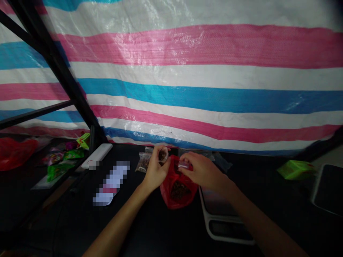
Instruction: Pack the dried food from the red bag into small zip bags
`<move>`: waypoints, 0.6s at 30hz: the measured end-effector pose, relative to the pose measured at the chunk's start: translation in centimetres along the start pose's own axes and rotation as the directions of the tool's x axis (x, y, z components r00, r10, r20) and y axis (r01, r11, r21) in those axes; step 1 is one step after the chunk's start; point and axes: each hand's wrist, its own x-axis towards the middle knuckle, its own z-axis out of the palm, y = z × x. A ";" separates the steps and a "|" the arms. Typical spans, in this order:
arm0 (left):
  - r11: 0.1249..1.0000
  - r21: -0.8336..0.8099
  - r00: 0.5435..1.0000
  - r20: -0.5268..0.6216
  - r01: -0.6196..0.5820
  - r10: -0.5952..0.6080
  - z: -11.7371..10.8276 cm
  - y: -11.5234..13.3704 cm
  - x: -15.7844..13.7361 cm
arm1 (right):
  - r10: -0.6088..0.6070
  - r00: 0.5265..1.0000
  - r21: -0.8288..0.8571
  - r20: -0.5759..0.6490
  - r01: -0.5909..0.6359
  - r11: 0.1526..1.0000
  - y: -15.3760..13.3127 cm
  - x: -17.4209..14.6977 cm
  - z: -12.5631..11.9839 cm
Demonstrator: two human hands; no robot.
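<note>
My left hand (157, 169) is closed around a small clear bag (163, 155), its round mouth turned up and some brown bits visible inside. In my right hand (199, 167) the fingers pinch a small clear plastic piece (183, 165), perhaps a scoop or cup; its exact kind is not clear. Both hands are above an opened red plastic bag (167, 200) that holds dark brown loose bits. A filled clear zip bag (143, 162) lies just left of my left hand. Beneath my right forearm sits a flat white-rimmed scale (211, 230), partly hidden.
Left of the hands lie a blurred paper (111, 185) and a white oblong device (98, 156). Green packets (60, 171) and a red bag (16, 151) are farther left. A yellow-green box (296, 169) stands right. Black metal bars (63, 80) and a striped sheet (200, 76) bound the table.
</note>
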 end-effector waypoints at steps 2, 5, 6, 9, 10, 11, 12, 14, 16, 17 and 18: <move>1.000 -0.023 1.000 -0.009 -0.020 0.019 -0.3 0.1 0.0 | -0.063 0.989 -0.019 0.135 0.066 0.998 0.1 -0.2 0.5; 0.996 -0.065 0.998 0.035 -0.058 0.060 -0.7 0.7 0.1 | -0.123 0.991 0.054 0.049 0.120 0.991 -0.3 -0.1 0.2; 0.994 -0.071 0.995 0.054 -0.080 0.084 -0.8 1.0 0.1 | -0.111 0.993 0.100 -0.041 0.115 0.988 -0.6 0.0 -0.1; 0.989 -0.054 0.983 0.118 -0.138 0.144 -1.1 2.2 0.1 | -0.106 0.975 0.246 -0.194 0.153 0.957 -1.5 0.1 -0.9; 0.988 -0.054 0.978 0.146 -0.142 0.149 -1.1 2.5 0.0 | -0.129 0.975 0.292 -0.183 0.179 0.939 -1.8 0.1 -1.1; 0.989 -0.061 0.972 0.185 -0.138 0.147 -1.1 2.7 -0.1 | -0.151 0.976 0.336 -0.156 0.196 0.921 -2.1 0.1 -1.1; 0.989 -0.071 0.963 0.230 -0.130 0.143 -1.0 2.9 -0.3 | -0.158 0.979 0.374 -0.127 0.195 0.907 -2.3 0.0 -1.1; 0.991 -0.102 0.932 0.340 -0.092 0.122 -0.9 3.2 -0.7 | -0.119 0.989 0.416 -0.084 0.143 0.898 -2.4 -0.3 -1.3; 0.990 -0.131 0.893 0.439 -0.045 0.098 -0.8 3.1 -1.0 | -0.054 0.998 0.409 -0.035 0.064 0.910 -1.8 -1.3 -1.8; 0.992 -0.125 0.880 0.466 -0.035 0.089 -0.8 3.0 -1.0 | -0.020 1.000 0.390 -0.007 0.021 0.921 -1.1 -2.2 -2.2; 0.994 -0.095 0.877 0.473 -0.046 0.086 -0.9 2.9 -1.0 | 0.001 1.000 0.386 0.028 -0.012 0.922 -0.3 -3.2 -2.6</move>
